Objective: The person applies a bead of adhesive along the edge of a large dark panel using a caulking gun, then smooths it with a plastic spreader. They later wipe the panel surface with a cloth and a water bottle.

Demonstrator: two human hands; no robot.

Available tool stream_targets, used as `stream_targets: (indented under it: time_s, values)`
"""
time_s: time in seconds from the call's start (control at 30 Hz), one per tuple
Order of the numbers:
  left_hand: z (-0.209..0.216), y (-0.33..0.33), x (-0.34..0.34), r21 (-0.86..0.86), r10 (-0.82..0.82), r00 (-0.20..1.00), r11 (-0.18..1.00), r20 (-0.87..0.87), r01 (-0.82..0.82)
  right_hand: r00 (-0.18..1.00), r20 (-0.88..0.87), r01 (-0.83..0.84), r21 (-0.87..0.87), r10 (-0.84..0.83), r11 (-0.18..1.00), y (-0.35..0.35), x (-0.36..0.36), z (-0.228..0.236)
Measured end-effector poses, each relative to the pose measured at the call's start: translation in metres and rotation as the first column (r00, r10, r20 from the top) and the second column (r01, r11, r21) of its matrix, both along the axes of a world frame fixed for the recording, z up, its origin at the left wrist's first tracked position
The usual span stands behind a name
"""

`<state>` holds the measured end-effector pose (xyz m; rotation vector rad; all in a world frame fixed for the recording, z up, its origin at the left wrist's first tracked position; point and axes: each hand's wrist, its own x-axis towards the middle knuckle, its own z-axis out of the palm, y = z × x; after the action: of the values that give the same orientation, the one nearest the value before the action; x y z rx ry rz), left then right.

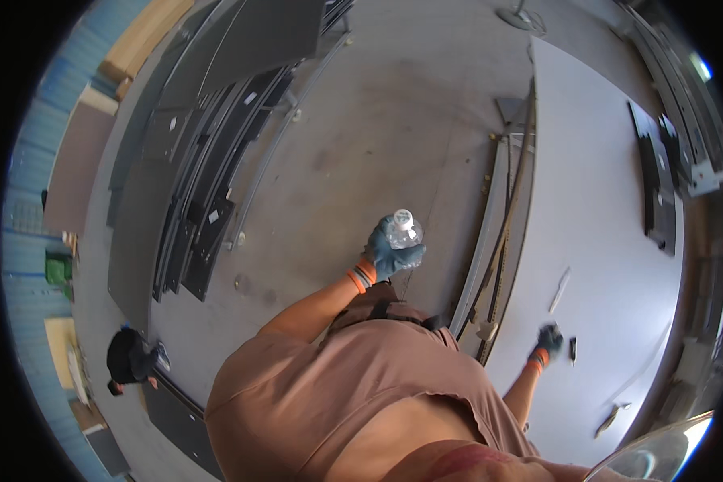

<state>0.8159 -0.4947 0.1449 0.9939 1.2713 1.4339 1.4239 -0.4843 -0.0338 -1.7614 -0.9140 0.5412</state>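
Note:
My left hand [386, 250], in a grey-blue glove with an orange cuff, is closed around a clear plastic bottle [406, 235]. The bottle's white cap [403, 218] points up toward me. Off to the right, my right hand [548, 341], gloved alike, is over the pale tabletop [590, 233] with its fingers curled. A small light spot shows at its fingertips, but what it holds, if anything, is too small to make out. Just right of that hand lies a short dark object [573, 351]. Farther up the tabletop is a slim whitish strip [561, 289].
Dark panels [213, 193] are stacked on a rack at the left. A person in a black cap [127, 357] is at the lower left. Dark bars [655, 177] lie on the table's far right, and a small tool [612, 420] near its front. Metal rails [490, 233] run along the table's left side.

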Motion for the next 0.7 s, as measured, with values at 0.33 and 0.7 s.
stream_targets:
  time_s: [0.33,0.7]
  values:
    - [-0.008,0.0,-0.223,-0.087,0.418,0.894,0.896,-0.161,-0.434,0.555,-0.231,-0.831,-0.122,0.799,0.542,0.188,-0.553,0.104]
    - [0.05,0.114,-0.385,-0.354,0.373,0.82,0.767,-0.434,-0.536,0.016,-0.073,-0.984,0.177,0.997,0.029,0.3,-0.898,0.217]
